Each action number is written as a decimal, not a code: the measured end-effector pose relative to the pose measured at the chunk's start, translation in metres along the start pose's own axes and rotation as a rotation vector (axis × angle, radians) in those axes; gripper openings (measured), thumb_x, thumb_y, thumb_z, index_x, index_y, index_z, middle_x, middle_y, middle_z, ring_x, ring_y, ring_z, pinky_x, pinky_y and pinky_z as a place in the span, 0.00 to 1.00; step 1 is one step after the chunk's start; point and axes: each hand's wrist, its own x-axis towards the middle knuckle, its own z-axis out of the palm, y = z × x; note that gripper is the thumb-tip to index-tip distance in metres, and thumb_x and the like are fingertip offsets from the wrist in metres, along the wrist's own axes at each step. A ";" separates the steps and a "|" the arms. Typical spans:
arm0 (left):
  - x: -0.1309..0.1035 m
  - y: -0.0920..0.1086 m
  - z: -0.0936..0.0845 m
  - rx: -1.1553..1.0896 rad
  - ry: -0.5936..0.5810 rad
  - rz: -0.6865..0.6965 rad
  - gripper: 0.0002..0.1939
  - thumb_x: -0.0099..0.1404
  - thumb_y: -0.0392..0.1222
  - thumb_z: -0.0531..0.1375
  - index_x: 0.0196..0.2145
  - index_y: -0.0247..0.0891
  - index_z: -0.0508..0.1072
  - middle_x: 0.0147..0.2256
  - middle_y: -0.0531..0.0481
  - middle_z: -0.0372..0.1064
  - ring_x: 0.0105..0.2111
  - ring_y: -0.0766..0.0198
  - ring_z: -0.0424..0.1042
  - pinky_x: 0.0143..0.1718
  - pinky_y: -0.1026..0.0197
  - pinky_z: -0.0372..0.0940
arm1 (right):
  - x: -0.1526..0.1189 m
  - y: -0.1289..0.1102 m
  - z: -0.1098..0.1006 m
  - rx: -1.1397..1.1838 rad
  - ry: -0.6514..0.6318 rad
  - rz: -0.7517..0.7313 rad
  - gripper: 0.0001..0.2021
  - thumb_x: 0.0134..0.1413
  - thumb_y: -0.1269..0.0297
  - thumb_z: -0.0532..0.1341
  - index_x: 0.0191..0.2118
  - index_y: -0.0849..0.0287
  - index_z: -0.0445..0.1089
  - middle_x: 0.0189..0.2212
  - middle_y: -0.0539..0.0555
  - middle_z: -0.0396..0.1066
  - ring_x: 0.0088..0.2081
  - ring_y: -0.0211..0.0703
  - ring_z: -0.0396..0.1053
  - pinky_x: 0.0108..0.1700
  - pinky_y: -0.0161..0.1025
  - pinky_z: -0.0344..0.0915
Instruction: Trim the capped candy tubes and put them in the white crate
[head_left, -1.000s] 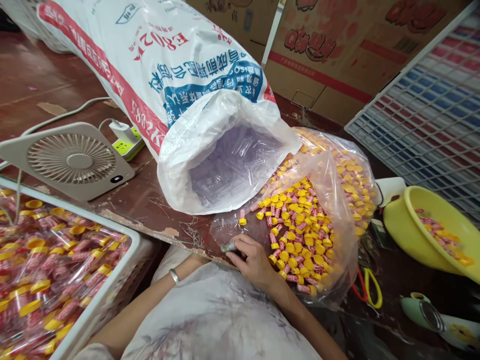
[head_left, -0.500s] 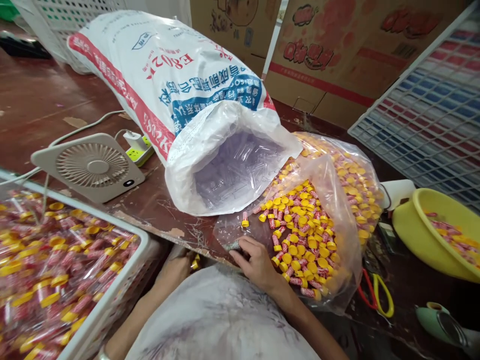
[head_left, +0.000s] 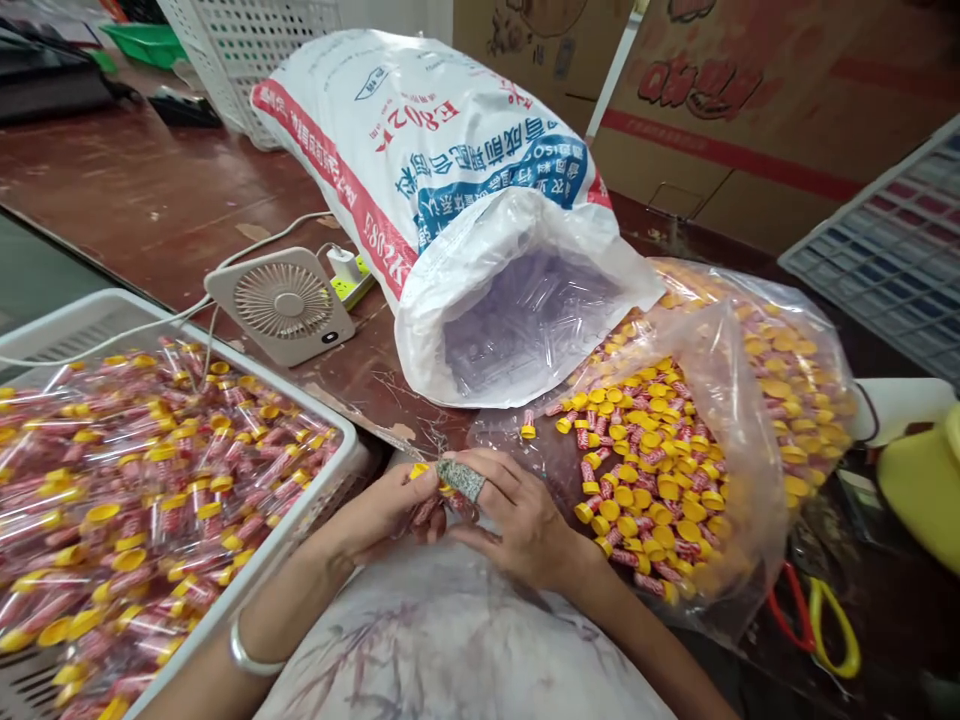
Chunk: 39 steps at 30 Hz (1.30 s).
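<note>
My left hand (head_left: 397, 505), with a silver bangle on its wrist, is closed round a few small pink-wrapped pieces with yellow caps (head_left: 427, 510) near the table's front edge. My right hand (head_left: 517, 510) meets it there, fingers curled over the same pieces, a grey-green wrap (head_left: 461, 480) round one finger. Right of my hands, an open plastic bag (head_left: 757, 500) holds many yellow-capped pieces. Behind them lies a white woven sack (head_left: 480, 130), its mouth facing me, with clear tubes (head_left: 525, 330) inside.
A white basket (head_left: 337, 440) of filled clear tubes stands at the left. A small fan (head_left: 281, 305) and a power strip (head_left: 352, 288) sit behind it. Scissors (head_left: 814, 620) and a yellow basin (head_left: 926, 490) are at the right; cardboard boxes (head_left: 720, 110) stand at the back.
Both hands have come together above the table's front edge, the left rising from below it. The head view has swung left, showing more of the white basket.
</note>
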 end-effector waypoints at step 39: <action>0.033 -0.014 0.044 -0.349 0.111 0.066 0.21 0.45 0.48 0.77 0.28 0.31 0.74 0.21 0.53 0.68 0.20 0.72 0.62 0.21 0.69 0.55 | -0.008 0.014 0.020 0.220 0.245 0.497 0.12 0.69 0.57 0.50 0.41 0.55 0.67 0.37 0.55 0.68 0.43 0.50 0.68 0.48 0.47 0.66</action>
